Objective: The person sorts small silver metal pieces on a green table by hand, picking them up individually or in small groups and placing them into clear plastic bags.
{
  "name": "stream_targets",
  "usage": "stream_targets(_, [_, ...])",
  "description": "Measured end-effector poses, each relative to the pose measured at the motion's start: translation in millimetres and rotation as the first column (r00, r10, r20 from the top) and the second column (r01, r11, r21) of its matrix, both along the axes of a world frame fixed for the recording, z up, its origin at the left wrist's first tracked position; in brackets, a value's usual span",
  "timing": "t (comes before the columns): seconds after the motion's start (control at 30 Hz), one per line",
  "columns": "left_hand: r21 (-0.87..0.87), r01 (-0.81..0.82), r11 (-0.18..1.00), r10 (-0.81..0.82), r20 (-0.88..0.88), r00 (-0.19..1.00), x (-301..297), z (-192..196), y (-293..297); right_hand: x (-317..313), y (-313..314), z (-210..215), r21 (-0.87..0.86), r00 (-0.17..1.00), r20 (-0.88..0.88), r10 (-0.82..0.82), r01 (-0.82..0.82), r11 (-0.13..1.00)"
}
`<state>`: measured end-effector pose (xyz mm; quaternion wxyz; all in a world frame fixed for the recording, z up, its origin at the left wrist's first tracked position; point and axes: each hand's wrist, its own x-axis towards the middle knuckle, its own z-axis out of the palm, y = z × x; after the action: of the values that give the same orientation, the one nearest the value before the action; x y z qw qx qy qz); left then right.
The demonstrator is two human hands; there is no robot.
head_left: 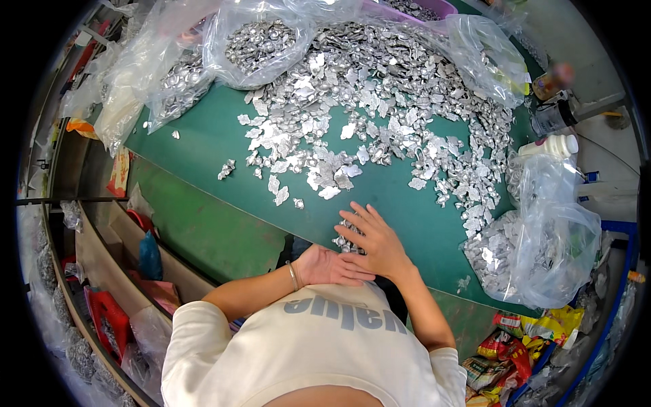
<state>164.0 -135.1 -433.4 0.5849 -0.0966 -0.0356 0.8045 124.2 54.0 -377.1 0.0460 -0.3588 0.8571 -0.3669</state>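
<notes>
At the table's near edge my left hand (pixel 325 266) lies palm up, its fingers stretched out to the right and nothing visibly held. Just above it, my right hand (pixel 377 245) reaches flat over the green tabletop (pixel 400 210) with fingers apart. A few small silver metal pieces (pixel 345 233) show beside and partly beneath the right fingers; how many lie under the hand is hidden. Farther back spreads a big heap of flat, scallop-edged silver metal pieces (pixel 319 146), with several strays at its near side.
Clear plastic bags of metal pieces stand at the back left (pixel 254 47) and right (pixel 536 244). A purple tub (pixel 444 8) sits at the far edge. White bottle (pixel 553 146) lies at right. Colourful packets (pixel 508 353) fill the lower right; cardboard-sided bins (pixel 119 271) line the left.
</notes>
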Motion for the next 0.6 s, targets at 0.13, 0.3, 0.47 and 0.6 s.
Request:
stream_targets(0.13, [0.090, -0.111, 0.990, 0.087, 0.237, 0.968, 11.2, -22.5, -1.0, 21.8, -4.8, -1.5, -0.032, 0.999, 0.022, 0.025, -0.024, 0.999])
stream_targets(0.3, [-0.005, -0.059, 0.998, 0.056, 0.407, 0.912, 18.8, -48.6, -5.2, 54.2, -7.8, -7.8, -0.131, 0.999, 0.033, 0.026, -0.021, 0.991])
stream_targets(0.47, [-0.209, 0.112, 0.972, -0.067, 0.215, 0.974, 14.5, -53.6, -1.5, 64.7, -9.0, -7.1, -0.246, 0.991, 0.066, 0.117, -0.098, 0.964])
stream_targets(0.6, [-0.527, 0.175, 0.832, -0.047, 0.247, 0.968, 6.6, -25.1, 4.5, 65.1, -12.4, -3.1, -0.451, 0.984, 0.174, -0.025, 0.102, 0.887])
